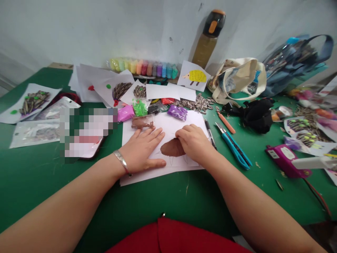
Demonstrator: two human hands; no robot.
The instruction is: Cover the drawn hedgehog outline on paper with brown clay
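Observation:
My left hand (pixel 143 147) lies flat on a white sheet of paper (pixel 131 178), fingers spread, with a silver bracelet at the wrist. A flattened oval of brown modelling clay (pixel 170 148) covers part of a pencil outline on the sheet. At the clay's right end, the bent fingers of my right hand (pixel 193 140) are closed together and press on its edge; the fingertips are partly hidden. Just beyond my left fingertips is a clear packet of brown clay (pixel 142 122). A purple clay packet (pixel 177 112) rests on the paper's far edge.
Right of the paper are a black pen (pixel 210 133), blue scissors or cutter (pixel 234 147), an orange-handled tool (pixel 225 121) and a magenta glue gun (pixel 286 160). Sunflower seeds (pixel 197 103), a hedgehog drawing (pixel 195 76) and a tall bottle (pixel 209 38) stand behind. A phone (pixel 88 140) lies left.

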